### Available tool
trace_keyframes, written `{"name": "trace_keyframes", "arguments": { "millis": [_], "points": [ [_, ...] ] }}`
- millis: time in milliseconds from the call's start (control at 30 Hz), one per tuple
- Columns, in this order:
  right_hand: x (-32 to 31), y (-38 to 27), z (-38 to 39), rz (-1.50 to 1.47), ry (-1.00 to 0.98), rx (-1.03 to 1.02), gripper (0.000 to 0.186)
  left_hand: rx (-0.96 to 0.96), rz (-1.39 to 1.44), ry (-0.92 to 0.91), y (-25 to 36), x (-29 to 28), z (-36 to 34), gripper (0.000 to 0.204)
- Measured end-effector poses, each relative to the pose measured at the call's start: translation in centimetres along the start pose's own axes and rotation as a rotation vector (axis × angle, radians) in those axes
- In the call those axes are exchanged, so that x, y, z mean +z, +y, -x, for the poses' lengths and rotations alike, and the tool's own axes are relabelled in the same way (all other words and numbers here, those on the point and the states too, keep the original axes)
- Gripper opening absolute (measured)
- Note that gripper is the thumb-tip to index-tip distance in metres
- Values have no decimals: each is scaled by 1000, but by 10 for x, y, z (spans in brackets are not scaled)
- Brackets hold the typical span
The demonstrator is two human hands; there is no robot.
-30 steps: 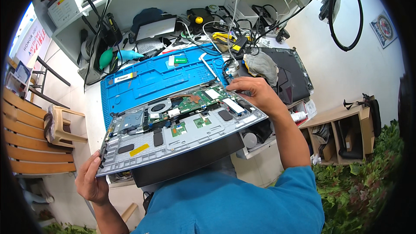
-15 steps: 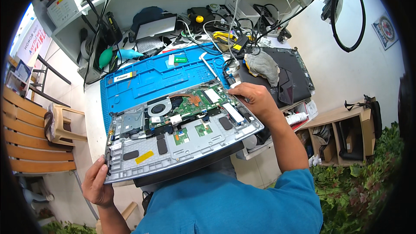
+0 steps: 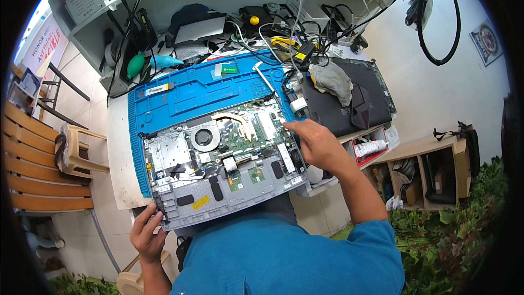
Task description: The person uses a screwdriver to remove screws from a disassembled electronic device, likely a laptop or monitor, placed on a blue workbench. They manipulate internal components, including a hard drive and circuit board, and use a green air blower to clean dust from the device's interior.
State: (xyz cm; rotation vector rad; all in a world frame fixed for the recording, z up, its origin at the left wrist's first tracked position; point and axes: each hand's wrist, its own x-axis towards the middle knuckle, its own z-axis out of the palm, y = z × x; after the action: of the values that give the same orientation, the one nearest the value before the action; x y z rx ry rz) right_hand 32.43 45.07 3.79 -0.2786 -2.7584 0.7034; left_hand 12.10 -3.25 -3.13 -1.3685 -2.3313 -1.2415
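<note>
An opened laptop base [image 3: 191, 177] lies across the front of the blue work mat [image 3: 191, 101], its front edge overhanging toward me. Its inside is bare: a round fan [image 3: 203, 137], a copper heat pipe [image 3: 236, 120] and a green circuit board [image 3: 256, 121] show. My left hand [image 3: 147, 234] grips the front left corner, fingers on the side edge. At the far right edge my right hand [image 3: 316, 143] holds the base, index finger stretched onto the rim and the other fingers curled, partly hidden. A strip of yellow tape [image 3: 201, 202] is stuck near the front.
Right of the mat lies a dark laptop [image 3: 338, 114] with a grey cloth [image 3: 331, 83] on it. A white-tipped tool [image 3: 265, 79], a green card [image 3: 229, 69] and blowers [image 3: 136, 65] lie about. Tangled cables and a yellow-black tool crowd the back. An open drawer [image 3: 371, 147] juts out at right.
The laptop base has come down from a tilt to lie flatter on the mat. My left hand has shifted right with its corner; my right hand has slid slightly down along the right edge.
</note>
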Motion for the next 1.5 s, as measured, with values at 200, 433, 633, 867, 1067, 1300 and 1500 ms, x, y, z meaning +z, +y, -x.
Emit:
{"name": "trace_keyframes", "arguments": {
  "millis": [200,433,633,867,1067,1300,1500],
  "points": [
    [7,-4,3,-10,29,0,47,-44,40,-131,3,-14,-11,58],
    [-7,-46,49,-166,-65,548,26,-710,358,-71,27,-11,17,59],
    [22,-44,85,-789,49,734,35,-834,918,45,42,16,18,56],
    [30,-53,97,-931,151,663,41,-743,901,71,20,-1,7,54],
    [53,-53,102,-928,215,660,41,-737,834,24,6,1,6,54],
    [62,-47,93,-859,212,598,40,-742,798,37,5,5,6,52],
    [14,-53,76,-319,-31,517,34,-814,611,-177,13,-28,-18,45]
  ]
}}
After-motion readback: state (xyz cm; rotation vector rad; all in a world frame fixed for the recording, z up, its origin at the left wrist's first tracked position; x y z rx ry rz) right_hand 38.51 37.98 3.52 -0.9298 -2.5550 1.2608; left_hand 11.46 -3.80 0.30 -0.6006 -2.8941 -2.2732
